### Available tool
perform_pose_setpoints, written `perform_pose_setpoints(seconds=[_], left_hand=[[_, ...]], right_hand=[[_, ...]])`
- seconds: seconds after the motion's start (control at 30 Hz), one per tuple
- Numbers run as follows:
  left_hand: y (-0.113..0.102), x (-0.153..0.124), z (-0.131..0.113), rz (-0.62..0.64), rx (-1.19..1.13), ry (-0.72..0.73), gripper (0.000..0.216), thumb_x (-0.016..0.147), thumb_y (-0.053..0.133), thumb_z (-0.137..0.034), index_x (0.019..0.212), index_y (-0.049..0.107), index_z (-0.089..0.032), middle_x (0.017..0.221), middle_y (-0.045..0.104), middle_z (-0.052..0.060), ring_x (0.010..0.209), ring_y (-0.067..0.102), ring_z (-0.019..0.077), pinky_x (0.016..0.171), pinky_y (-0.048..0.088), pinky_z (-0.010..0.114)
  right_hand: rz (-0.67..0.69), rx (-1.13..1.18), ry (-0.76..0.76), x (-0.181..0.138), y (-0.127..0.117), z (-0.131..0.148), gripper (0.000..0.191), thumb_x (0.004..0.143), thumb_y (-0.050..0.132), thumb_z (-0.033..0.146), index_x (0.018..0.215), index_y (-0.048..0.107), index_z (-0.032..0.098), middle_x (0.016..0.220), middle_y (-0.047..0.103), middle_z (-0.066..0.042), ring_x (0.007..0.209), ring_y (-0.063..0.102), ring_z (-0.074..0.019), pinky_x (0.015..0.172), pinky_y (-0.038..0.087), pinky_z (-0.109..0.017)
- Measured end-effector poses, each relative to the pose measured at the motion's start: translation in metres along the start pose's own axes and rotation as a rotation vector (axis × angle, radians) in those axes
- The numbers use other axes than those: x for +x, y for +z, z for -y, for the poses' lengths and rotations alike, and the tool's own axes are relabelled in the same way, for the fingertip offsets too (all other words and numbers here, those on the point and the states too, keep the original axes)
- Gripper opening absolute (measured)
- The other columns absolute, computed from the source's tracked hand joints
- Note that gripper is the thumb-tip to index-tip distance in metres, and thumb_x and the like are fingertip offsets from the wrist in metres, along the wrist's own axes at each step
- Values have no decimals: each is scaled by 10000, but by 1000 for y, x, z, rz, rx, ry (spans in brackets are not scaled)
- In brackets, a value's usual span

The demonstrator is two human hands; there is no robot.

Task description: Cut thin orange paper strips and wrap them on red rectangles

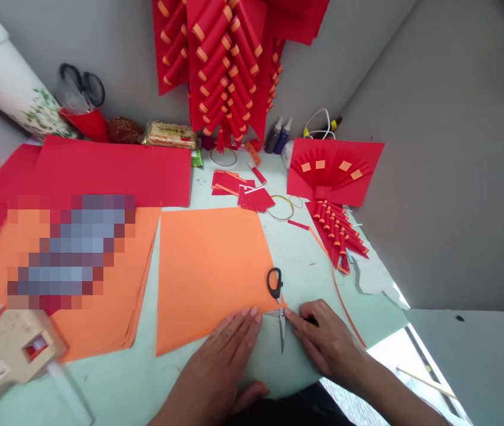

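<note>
A large sheet of orange paper [211,266] lies on the table before me. My left hand [229,343] rests flat, fingers stretched out together, along its near edge. Scissors with black handles [275,284] stand spread open at the sheet's near right corner. My right hand [323,337] is closed around one handle, its index finger by the pivot. One blade points left toward my left fingertips at the paper's edge; the other points toward me. The right hand hides most of the handle it holds.
More orange sheets [109,319] and red paper [114,171] lie left, near a beige glue gun [25,343]. A blurred patch covers something there. Red paper firecracker strings [225,71] hang at the back. Red cards [256,198], a hoop [281,208] and a firecracker piece [336,228] lie right.
</note>
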State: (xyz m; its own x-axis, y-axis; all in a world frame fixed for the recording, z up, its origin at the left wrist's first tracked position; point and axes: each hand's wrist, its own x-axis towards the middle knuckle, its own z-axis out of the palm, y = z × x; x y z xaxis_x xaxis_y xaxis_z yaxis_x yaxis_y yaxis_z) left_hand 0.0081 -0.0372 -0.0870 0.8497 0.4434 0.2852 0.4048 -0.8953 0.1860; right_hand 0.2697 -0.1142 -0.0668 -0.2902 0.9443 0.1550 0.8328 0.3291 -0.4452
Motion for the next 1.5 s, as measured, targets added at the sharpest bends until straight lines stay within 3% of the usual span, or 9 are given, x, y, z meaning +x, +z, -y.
perform_pose_setpoints(seconds=[0.3,0.97,1.5], left_hand=[[-1,-17,4,-7,56,-5,745,1001,369,-495,1558,69,-103,1408,574,83,1235,602,208,999,514,332],[0,-18,2,13,-74,-70,817,962,457,-522,1569,36,-174,1431,558,81,1255,586,225,1024,506,361],[-3,-14,1,30,-39,-58,854,959,452,-540,1566,7,-136,1417,564,105,1243,597,230,1008,517,357]], right_hand=[[-3,-6,4,5,3,2,425,970,470,137,1392,515,154,953,542,-107,850,496,-212,719,486,-368],[9,5,15,2,1,10,405,971,448,134,1362,546,104,934,546,-124,847,506,-218,710,497,-361],[21,23,35,1,1,15,404,983,439,170,1372,537,125,941,560,-121,857,522,-216,719,511,-356]])
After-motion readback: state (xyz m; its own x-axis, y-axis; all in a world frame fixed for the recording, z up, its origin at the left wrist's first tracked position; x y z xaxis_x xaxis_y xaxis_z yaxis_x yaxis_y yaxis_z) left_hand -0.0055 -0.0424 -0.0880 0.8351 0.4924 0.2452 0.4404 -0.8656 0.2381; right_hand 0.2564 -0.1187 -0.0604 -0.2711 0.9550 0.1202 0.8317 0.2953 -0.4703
